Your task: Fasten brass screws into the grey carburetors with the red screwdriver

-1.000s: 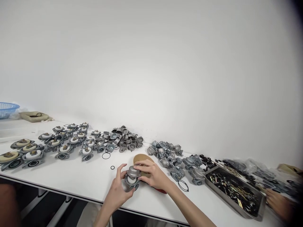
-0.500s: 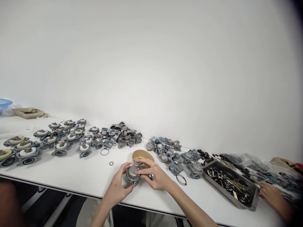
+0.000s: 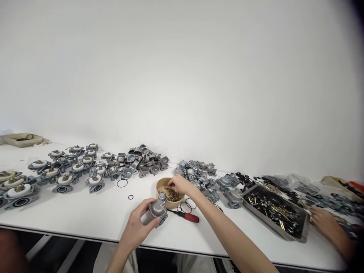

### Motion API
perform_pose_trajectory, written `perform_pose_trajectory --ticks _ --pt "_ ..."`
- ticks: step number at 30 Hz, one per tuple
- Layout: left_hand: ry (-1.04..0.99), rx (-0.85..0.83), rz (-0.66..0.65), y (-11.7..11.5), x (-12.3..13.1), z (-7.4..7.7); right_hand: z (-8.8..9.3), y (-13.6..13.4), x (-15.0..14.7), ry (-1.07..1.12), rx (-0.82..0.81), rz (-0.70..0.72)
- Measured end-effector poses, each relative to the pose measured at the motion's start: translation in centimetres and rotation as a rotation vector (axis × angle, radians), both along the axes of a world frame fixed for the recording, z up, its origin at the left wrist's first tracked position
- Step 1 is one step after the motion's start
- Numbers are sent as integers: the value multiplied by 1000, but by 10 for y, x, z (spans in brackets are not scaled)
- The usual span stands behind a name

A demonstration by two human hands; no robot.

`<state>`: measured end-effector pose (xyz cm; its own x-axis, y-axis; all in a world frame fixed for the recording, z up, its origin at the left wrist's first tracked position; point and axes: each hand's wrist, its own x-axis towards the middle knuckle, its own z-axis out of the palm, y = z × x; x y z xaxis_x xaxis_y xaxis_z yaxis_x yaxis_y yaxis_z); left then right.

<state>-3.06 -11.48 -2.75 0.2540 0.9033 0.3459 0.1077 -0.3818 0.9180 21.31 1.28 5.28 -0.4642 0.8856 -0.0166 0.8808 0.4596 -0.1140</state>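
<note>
My left hand (image 3: 139, 222) grips a grey metal carburetor body (image 3: 158, 211) just above the table, near its front edge. Beyond it stands a round tan bowl (image 3: 160, 183) with small brass screws (image 3: 172, 194) inside. My right hand (image 3: 179, 184) reaches into this bowl, its fingers bunched together over the screws; whatever the fingertips hold is too small to see. A screwdriver with a red handle (image 3: 191, 217) lies in front of the bowl, beside some black rubber rings (image 3: 186, 206).
Bodies with white floats (image 3: 65, 179) fill the left side. Metal bowls (image 3: 145, 161) and more bodies (image 3: 196, 172) are heaped behind. At right, a metal tray (image 3: 273, 223) holds small parts, near another person's hand (image 3: 327, 225). A shallow box (image 3: 22, 141) stands far left.
My right hand has left the carburetor body and moved into the bowl of screws. The body is now held by my left hand alone, and the red-handled screwdriver has come into view.
</note>
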Motion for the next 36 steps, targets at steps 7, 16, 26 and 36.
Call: perform_pose_trajectory --ticks 7,16,26,36 --pt "-46 -21 15 4 -5 -7 4 6 -3 -130 -109 30" --pt "39 -7 -21 3 -3 -4 -3 2 -5 -239 -136 31" --pt "22 -11 -40 2 -3 -3 -3 6 -7 -271 -20 105" --pt "34 -36 -56 3 -3 -4 5 -2 -1 -180 71 196"
